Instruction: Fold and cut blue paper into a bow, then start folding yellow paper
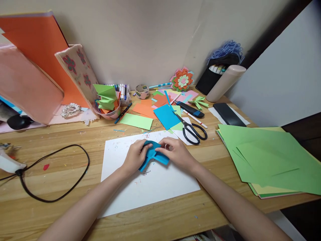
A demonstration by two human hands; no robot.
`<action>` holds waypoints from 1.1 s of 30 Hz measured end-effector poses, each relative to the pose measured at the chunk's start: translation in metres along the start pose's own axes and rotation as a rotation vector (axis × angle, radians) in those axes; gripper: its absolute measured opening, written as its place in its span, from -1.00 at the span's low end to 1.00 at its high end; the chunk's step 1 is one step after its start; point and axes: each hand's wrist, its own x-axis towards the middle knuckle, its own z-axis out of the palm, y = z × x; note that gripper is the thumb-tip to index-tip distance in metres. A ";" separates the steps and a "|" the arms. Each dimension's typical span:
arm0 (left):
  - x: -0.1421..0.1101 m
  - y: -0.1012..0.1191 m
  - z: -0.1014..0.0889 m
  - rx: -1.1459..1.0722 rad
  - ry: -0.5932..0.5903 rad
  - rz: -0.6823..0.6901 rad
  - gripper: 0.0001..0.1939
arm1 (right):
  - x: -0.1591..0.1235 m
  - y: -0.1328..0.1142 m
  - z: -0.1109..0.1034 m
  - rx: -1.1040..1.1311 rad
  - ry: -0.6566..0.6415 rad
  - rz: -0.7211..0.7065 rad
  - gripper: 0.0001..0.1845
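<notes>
Both hands hold a folded piece of blue paper [152, 153] above a white sheet [175, 180] that bears small marks. My left hand [135, 154] grips the paper's left side, with the thumb on top. On the right side, my right hand [177, 151] pinches the paper between thumb and fingers. Flaps of the blue paper stick out toward me at lower left and lower right. Behind my right hand, black-handled scissors [192, 130] lie beside a flat blue sheet [167, 116] and a light green rectangle [136, 121].
Green paper [268, 157] is stacked at the right, near a black phone-like slab [229, 114]. At the back are a layered paper flower [183, 79], a tape roll [142, 91], a utility knife [190, 109] and a cup [107, 113] of scraps. A black cable [87, 160] loops at left.
</notes>
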 end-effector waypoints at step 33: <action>0.007 -0.014 -0.004 0.186 0.087 -0.145 -0.68 | 0.005 0.009 -0.021 -0.262 -0.190 -0.190 -0.80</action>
